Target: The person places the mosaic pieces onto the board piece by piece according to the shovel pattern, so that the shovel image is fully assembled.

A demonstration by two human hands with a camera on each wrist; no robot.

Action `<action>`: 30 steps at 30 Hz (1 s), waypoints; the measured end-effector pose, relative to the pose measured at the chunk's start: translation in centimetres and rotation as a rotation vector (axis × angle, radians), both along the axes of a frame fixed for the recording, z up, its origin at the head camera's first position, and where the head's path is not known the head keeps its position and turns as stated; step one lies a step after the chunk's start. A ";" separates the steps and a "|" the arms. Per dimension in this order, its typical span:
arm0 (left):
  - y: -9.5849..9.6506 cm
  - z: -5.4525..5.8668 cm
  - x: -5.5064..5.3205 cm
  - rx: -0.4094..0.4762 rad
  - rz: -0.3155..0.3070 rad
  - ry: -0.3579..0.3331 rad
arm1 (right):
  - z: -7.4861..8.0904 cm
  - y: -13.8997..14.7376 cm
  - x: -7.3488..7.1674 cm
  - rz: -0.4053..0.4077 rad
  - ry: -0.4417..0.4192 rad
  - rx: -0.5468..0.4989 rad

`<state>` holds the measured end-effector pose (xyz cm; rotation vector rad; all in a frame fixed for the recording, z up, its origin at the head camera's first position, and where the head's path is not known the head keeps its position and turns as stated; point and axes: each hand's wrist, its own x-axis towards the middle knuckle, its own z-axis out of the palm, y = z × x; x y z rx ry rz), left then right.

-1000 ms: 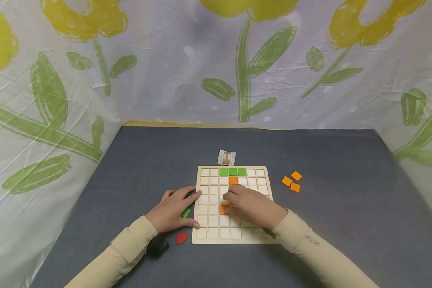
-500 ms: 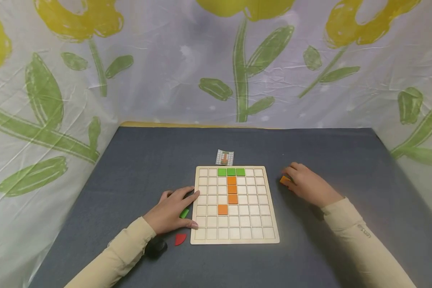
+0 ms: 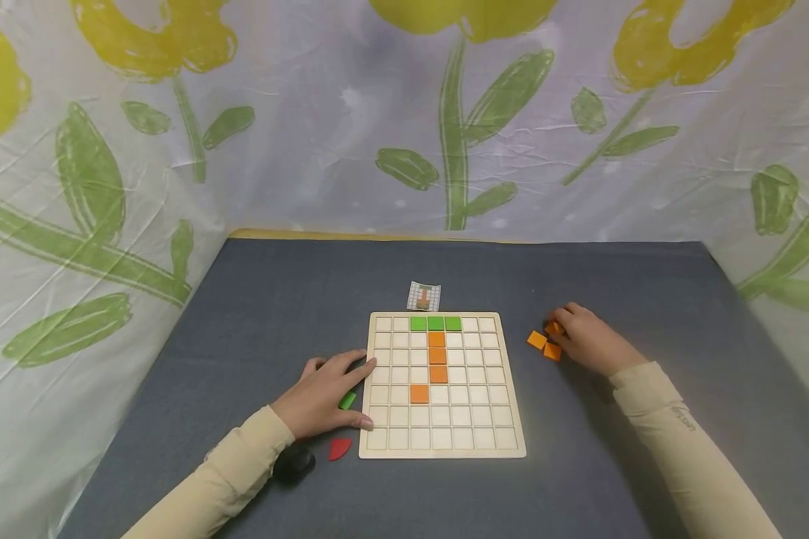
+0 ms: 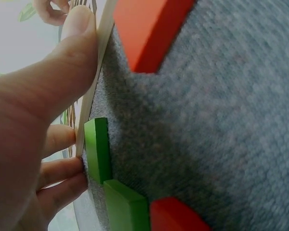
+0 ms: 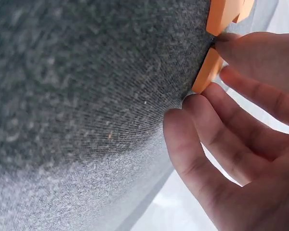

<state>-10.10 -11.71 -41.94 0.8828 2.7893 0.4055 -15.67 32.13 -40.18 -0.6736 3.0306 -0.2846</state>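
Observation:
A wooden grid board lies in the middle of the dark table. Three green tiles sit in its far row, and several orange tiles fill cells below them. My left hand rests at the board's left edge, thumb and fingertips touching the rim. Right of the board, my right hand pinches a loose orange tile between thumb and fingers, low at the cloth. Two more loose orange tiles lie beside the fingertips.
A small printed card lies beyond the board's far edge. Near my left hand are a green piece, a red quarter-round piece and a black rounded object. A flower-patterned curtain stands behind the table.
My right hand has left the board, uncovering orange tiles in the column, and moved right to the loose tiles, where it now pinches the far one. The left hand stays put.

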 end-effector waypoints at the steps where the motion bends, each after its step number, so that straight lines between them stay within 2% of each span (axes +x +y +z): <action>1: 0.0 0.0 0.0 0.001 0.000 0.000 | 0.0 0.0 0.0 0.004 0.006 -0.003; 9: 0.1 0.1 0.0 -0.003 0.002 0.007 | 0.7 -0.1 0.0 0.019 0.026 -0.024; 15: 0.0 0.0 0.0 0.005 -0.007 0.018 | 1.7 -1.6 1.0 0.058 0.053 -0.049; 23: -0.1 0.1 0.0 0.023 -0.010 0.019 | 2.0 -5.5 3.1 0.229 0.216 -0.095; 26: 0.0 0.1 0.0 0.023 -0.008 0.025 | 2.0 -7.2 4.2 0.271 0.226 -0.123; 30: -0.1 0.0 0.0 0.009 -0.011 0.026 | 1.9 -9.4 5.5 0.340 0.178 -0.163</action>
